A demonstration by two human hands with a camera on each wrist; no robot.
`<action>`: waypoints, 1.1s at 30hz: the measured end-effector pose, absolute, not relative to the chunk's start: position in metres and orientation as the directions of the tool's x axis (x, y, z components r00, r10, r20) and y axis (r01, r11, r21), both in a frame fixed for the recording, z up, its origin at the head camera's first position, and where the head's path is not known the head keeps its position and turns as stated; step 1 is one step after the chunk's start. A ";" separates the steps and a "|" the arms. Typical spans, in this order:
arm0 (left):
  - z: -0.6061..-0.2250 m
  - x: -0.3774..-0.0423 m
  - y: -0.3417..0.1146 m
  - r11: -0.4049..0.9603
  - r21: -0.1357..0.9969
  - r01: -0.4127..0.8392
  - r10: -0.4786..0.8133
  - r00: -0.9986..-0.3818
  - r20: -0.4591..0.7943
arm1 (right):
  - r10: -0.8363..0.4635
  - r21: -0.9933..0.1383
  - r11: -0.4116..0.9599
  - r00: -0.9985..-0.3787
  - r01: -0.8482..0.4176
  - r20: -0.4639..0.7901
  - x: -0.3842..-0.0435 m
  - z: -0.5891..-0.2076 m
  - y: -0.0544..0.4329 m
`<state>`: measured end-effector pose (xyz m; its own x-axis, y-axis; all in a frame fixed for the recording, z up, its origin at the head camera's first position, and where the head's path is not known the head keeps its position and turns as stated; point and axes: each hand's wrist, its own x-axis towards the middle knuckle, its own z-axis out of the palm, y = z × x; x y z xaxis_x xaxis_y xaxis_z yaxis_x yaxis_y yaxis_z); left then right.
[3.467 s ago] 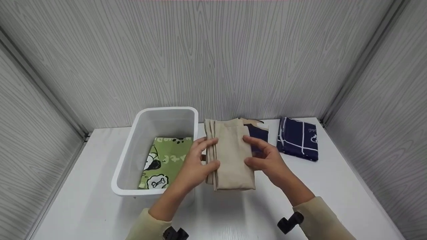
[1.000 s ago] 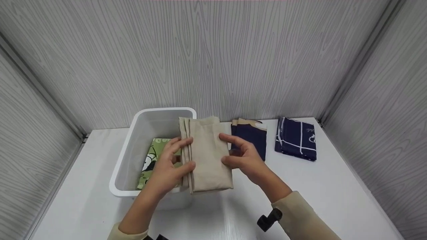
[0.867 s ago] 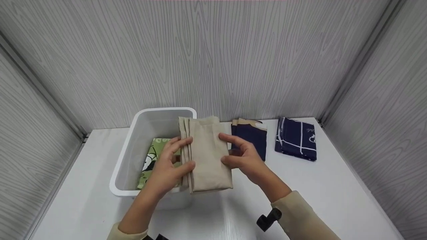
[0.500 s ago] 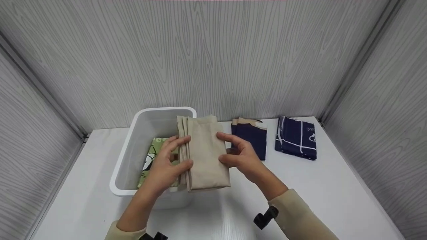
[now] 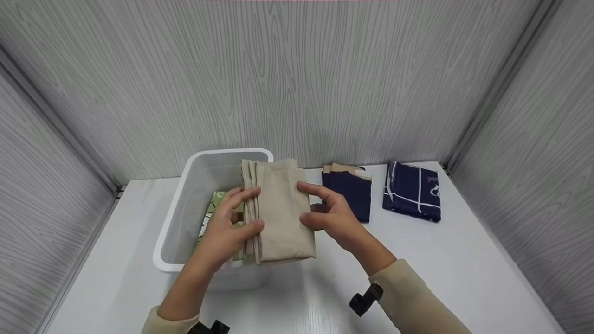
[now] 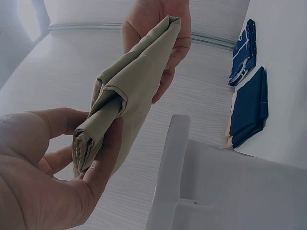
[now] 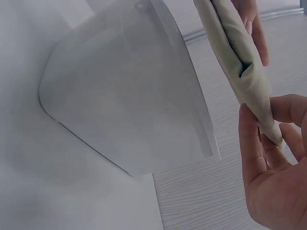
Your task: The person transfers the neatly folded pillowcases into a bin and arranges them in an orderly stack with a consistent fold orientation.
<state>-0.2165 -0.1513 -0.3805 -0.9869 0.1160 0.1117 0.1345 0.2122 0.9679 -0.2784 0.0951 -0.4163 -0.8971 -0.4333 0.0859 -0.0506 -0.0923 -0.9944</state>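
A folded beige cloth (image 5: 280, 213) is held between both hands, raised over the right rim of a white plastic bin (image 5: 169, 222). My left hand (image 5: 225, 232) pinches its layered left edge, thumb in front and fingers reaching behind. On the opposite edge my right hand (image 5: 338, 220) pinches it the same way. Both wrist views show the beige cloth (image 6: 136, 79) as a thick folded bundle, gripped at its two sides. Inside the bin lies a green printed cloth (image 5: 214, 204), mostly hidden by the left hand and the beige cloth.
A folded navy and tan cloth (image 5: 350, 192) lies on the white table (image 5: 441, 269) right of the bin. Farther right sits a folded navy cloth with white lines (image 5: 413, 192). Grey wood-grain panels (image 5: 297, 83) enclose the table at the back and sides.
Both hands have carried the beige cloth leftward, from beside the bin to over its right rim. More of the navy and tan cloth shows now, and less of the green one.
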 end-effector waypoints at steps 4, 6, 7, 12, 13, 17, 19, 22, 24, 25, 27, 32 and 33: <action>-0.379 -0.216 -0.154 0.226 0.965 0.133 0.116 -0.987 0.109 | -0.433 -0.995 -0.092 -0.897 -0.049 0.084 -0.279 -0.417 0.092; -0.378 -0.216 -0.155 0.231 0.964 0.134 0.119 -0.987 0.108 | -0.437 -0.995 -0.091 -0.896 -0.048 0.083 -0.279 -0.416 0.091; -0.378 -0.216 -0.156 0.230 0.964 0.136 0.123 -0.986 0.110 | -0.440 -0.995 -0.093 -0.894 -0.047 0.083 -0.279 -0.416 0.090; -0.377 -0.216 -0.160 0.233 0.962 0.143 0.139 -0.984 0.112 | -0.456 -0.995 -0.097 -0.886 -0.036 0.077 -0.279 -0.418 0.087; -0.378 -0.216 -0.161 0.234 0.962 0.144 0.141 -0.983 0.113 | -0.458 -0.995 -0.098 -0.886 -0.033 0.075 -0.279 -0.418 0.087; -0.378 -0.217 -0.163 0.226 0.964 0.144 0.143 -0.983 0.113 | -0.453 -0.995 -0.097 -0.889 -0.029 0.070 -0.280 -0.419 0.084; -0.378 -0.218 -0.164 0.228 0.963 0.142 0.139 -0.984 0.112 | -0.451 -0.995 -0.100 -0.890 -0.029 0.072 -0.281 -0.419 0.082; -0.377 -0.218 -0.166 0.232 0.963 0.141 0.134 -0.985 0.112 | -0.451 -0.994 -0.104 -0.889 -0.031 0.075 -0.281 -0.419 0.080; -0.376 -0.217 -0.167 0.239 0.961 0.137 0.129 -0.986 0.108 | -0.452 -0.994 -0.103 -0.889 -0.034 0.077 -0.281 -0.419 0.079; -0.376 -0.217 -0.168 0.241 0.961 0.133 0.128 -0.986 0.105 | -0.452 -0.994 -0.102 -0.889 -0.036 0.078 -0.281 -0.418 0.078; -0.377 -0.217 -0.169 0.240 0.962 0.128 0.128 -0.987 0.099 | -0.453 -0.994 -0.104 -0.888 -0.036 0.080 -0.281 -0.418 0.077; -0.378 -0.218 -0.170 0.230 0.964 0.131 0.131 -0.986 0.102 | -0.454 -0.994 -0.107 -0.887 -0.036 0.081 -0.281 -0.418 0.075; -0.378 -0.218 -0.170 0.230 0.964 0.132 0.130 -0.986 0.104 | -0.453 -0.994 -0.105 -0.888 -0.037 0.081 -0.281 -0.418 0.075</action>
